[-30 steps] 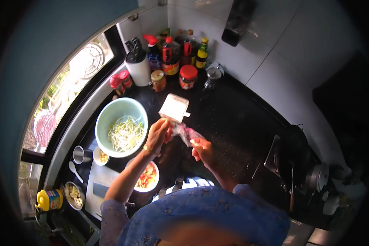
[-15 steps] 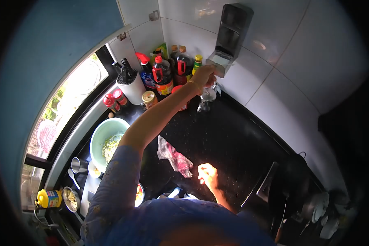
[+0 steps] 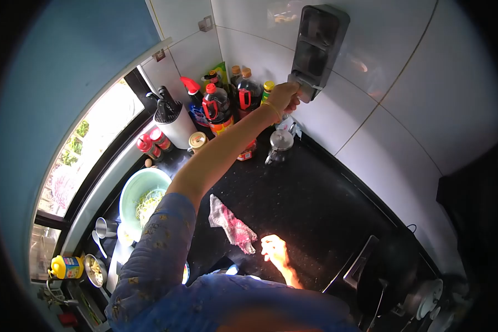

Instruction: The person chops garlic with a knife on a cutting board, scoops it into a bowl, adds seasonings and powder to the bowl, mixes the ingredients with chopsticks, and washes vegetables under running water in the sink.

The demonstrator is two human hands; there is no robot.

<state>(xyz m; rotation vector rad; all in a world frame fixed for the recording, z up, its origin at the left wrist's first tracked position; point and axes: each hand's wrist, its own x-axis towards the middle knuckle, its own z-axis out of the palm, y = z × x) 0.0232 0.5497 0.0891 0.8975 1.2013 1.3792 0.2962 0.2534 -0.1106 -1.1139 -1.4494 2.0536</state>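
Note:
My left hand [image 3: 285, 98] reaches up to the wall and is closed on the clear container [image 3: 302, 88], which sits at the lowest slot of the dark wall rack [image 3: 318, 47]. My right hand [image 3: 274, 249] hovers over the black counter with its fingers curled; whether anything is in them cannot be made out. Just left of it lies a crumpled pink and grey cloth [image 3: 232, 224]. Beneath my left arm, the pale green bowl [image 3: 128, 193] of sprouts is partly covered by my sleeve.
Sauce bottles [image 3: 218, 104], a knife block [image 3: 174, 124], red-lidded shakers [image 3: 149, 145] and a glass jar [image 3: 198, 140] line the corner. A glass cruet [image 3: 281, 142] stands by the wall. At the lower right is a dark wok [image 3: 384, 276]; a yellow-capped tub [image 3: 67, 267] sits far left.
The container has gone from above the counter to the wall rack with my left hand. My right hand has let go of the cloth, which now lies on the counter. The view has shifted.

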